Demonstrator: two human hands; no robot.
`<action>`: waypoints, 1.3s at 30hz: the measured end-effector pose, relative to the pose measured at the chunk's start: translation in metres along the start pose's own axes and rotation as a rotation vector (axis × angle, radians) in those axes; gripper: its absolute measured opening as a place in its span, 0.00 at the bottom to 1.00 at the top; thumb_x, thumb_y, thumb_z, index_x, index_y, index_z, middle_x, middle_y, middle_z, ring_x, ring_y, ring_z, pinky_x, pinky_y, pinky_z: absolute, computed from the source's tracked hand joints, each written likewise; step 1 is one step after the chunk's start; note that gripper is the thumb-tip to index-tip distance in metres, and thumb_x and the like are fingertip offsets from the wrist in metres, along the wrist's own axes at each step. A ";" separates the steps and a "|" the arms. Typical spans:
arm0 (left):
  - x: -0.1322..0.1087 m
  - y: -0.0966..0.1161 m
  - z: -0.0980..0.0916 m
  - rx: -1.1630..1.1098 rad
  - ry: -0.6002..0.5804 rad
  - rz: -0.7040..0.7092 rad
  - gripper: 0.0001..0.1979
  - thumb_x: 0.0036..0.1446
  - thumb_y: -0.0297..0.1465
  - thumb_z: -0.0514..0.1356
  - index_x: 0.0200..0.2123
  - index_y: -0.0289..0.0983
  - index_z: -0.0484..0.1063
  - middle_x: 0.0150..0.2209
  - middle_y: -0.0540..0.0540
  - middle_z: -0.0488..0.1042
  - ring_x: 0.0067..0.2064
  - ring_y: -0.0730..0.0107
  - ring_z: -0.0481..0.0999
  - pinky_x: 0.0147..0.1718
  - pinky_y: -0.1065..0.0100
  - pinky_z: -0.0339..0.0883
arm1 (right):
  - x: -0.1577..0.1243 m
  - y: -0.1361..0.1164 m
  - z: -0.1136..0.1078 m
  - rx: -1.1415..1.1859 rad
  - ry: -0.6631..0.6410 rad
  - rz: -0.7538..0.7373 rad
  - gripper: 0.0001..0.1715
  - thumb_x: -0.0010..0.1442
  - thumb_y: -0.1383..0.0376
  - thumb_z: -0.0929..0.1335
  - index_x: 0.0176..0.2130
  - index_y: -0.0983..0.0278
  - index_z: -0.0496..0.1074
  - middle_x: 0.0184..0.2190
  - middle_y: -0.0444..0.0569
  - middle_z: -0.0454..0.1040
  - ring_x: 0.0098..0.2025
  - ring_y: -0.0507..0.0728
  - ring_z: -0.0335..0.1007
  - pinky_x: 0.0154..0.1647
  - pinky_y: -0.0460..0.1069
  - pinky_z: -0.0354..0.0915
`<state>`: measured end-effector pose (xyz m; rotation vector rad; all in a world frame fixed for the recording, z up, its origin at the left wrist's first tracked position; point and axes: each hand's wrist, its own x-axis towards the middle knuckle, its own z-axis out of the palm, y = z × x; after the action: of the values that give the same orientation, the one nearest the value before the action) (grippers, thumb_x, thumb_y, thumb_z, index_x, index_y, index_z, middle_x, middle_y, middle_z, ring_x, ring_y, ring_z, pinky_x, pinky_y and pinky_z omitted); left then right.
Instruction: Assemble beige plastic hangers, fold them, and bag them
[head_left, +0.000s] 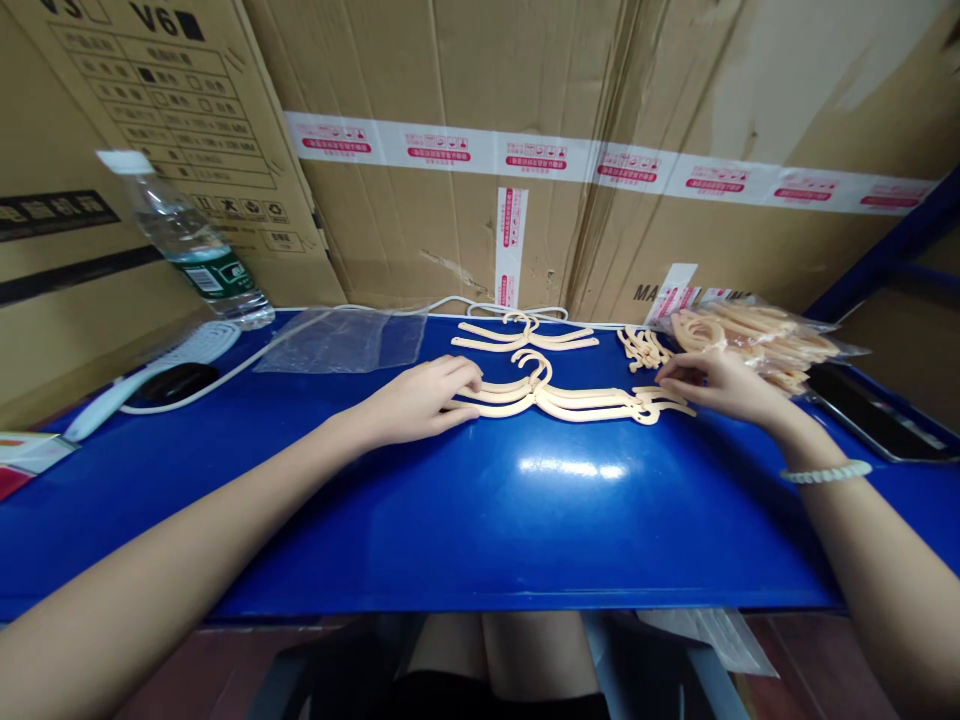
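A stack of cream plastic hangers [577,402] lies on the blue table, with their hooks pointing away from me. My left hand [429,400] is closed around the stack's left end, thumb in front and fingers behind. Small curved cream pieces [651,408] lie at the right end of the stack. Over these, my right hand [721,384] has its thumb and fingers curled together in a pinch; what is between the fingertips cannot be made out. Behind the stack lie more cream hangers [525,338]. A little pile of cream hooks [642,348] sits to their right.
Bagged cream parts [757,335] and a dark phone [877,412] lie at the right. On the left are a clear plastic bag [345,342], a water bottle [199,250], a black oval object [178,382] and a white cable [262,350]. Cardboard [420,230] stands along the back.
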<state>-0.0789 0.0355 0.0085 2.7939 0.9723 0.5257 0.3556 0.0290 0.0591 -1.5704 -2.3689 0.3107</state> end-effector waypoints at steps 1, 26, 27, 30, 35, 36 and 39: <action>0.000 -0.001 0.001 -0.016 -0.004 -0.019 0.09 0.67 0.37 0.55 0.45 0.38 0.67 0.49 0.41 0.74 0.50 0.57 0.74 0.49 0.57 0.68 | 0.000 0.000 0.000 -0.002 -0.001 0.002 0.26 0.60 0.45 0.66 0.35 0.64 0.78 0.28 0.53 0.79 0.27 0.59 0.70 0.28 0.53 0.62; 0.001 0.001 0.006 -0.038 0.067 0.032 0.05 0.66 0.26 0.51 0.39 0.39 0.66 0.47 0.42 0.75 0.49 0.59 0.74 0.48 0.59 0.69 | 0.002 0.003 0.010 0.039 -0.196 -0.037 0.34 0.53 0.41 0.73 0.49 0.62 0.77 0.26 0.42 0.64 0.28 0.55 0.61 0.30 0.49 0.57; 0.001 0.001 0.007 -0.032 0.072 0.036 0.06 0.66 0.26 0.51 0.39 0.39 0.66 0.47 0.42 0.75 0.49 0.59 0.75 0.48 0.58 0.69 | 0.002 0.003 0.010 0.041 -0.195 -0.038 0.34 0.53 0.41 0.73 0.49 0.63 0.77 0.26 0.42 0.64 0.28 0.55 0.62 0.30 0.50 0.57; 0.002 0.000 0.009 -0.023 0.096 0.034 0.06 0.65 0.25 0.51 0.39 0.39 0.66 0.48 0.41 0.75 0.50 0.58 0.75 0.49 0.58 0.69 | 0.002 0.004 0.010 0.035 -0.194 -0.042 0.34 0.54 0.42 0.73 0.49 0.63 0.77 0.26 0.42 0.64 0.29 0.55 0.62 0.30 0.50 0.58; 0.002 0.001 0.015 -0.032 0.178 0.048 0.07 0.61 0.24 0.52 0.40 0.38 0.67 0.49 0.40 0.75 0.51 0.57 0.74 0.50 0.56 0.69 | 0.001 0.007 0.009 0.029 -0.204 -0.040 0.35 0.54 0.42 0.73 0.51 0.63 0.76 0.25 0.41 0.63 0.27 0.55 0.62 0.29 0.49 0.57; 0.003 0.002 0.016 -0.038 0.198 0.056 0.07 0.61 0.23 0.53 0.40 0.38 0.67 0.49 0.40 0.75 0.51 0.57 0.74 0.50 0.56 0.69 | 0.000 0.007 0.009 0.029 -0.207 -0.040 0.34 0.54 0.43 0.73 0.51 0.63 0.75 0.25 0.41 0.63 0.27 0.55 0.62 0.29 0.49 0.57; 0.003 0.004 0.018 -0.059 0.249 0.075 0.07 0.58 0.23 0.54 0.39 0.38 0.67 0.49 0.41 0.76 0.51 0.56 0.74 0.50 0.56 0.69 | 0.000 0.009 0.008 0.028 -0.212 -0.045 0.35 0.54 0.44 0.74 0.52 0.63 0.75 0.25 0.41 0.63 0.27 0.55 0.62 0.30 0.50 0.57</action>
<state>-0.0675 0.0342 -0.0068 2.7675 0.8795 0.9151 0.3606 0.0321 0.0483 -1.5372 -2.5406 0.5218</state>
